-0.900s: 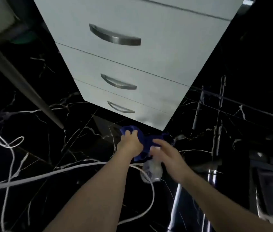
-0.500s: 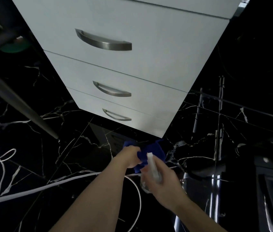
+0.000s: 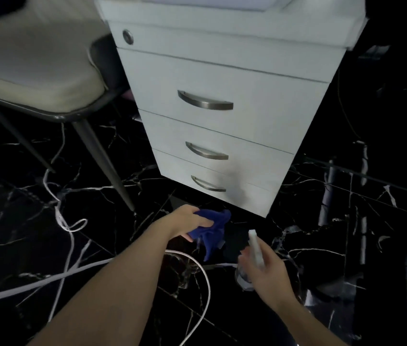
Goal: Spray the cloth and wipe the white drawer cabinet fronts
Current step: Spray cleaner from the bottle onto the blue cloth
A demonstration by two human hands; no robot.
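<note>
A white drawer cabinet (image 3: 259, 113) with three curved metal handles and a round lock stands on the dark floor ahead. Below its bottom front, my left hand (image 3: 187, 222) grips a bunched blue cloth (image 3: 213, 232) that hangs down from the fingers. To the right, my right hand (image 3: 267, 270) holds a small clear spray bottle (image 3: 254, 248) with a white nozzle pointing up and toward the cloth. A gap separates nozzle and cloth.
A chair with a pale cushion (image 3: 35, 68) and dark metal legs (image 3: 102, 158) stands left of the cabinet. White cables (image 3: 67, 221) loop across the black marble floor (image 3: 347, 221). Dark furniture sits at the lower right.
The view has tilted up, showing the cabinet top and chair. My right hand with the bottle has drawn away to the right of the cloth. The cloth now hangs loose.
</note>
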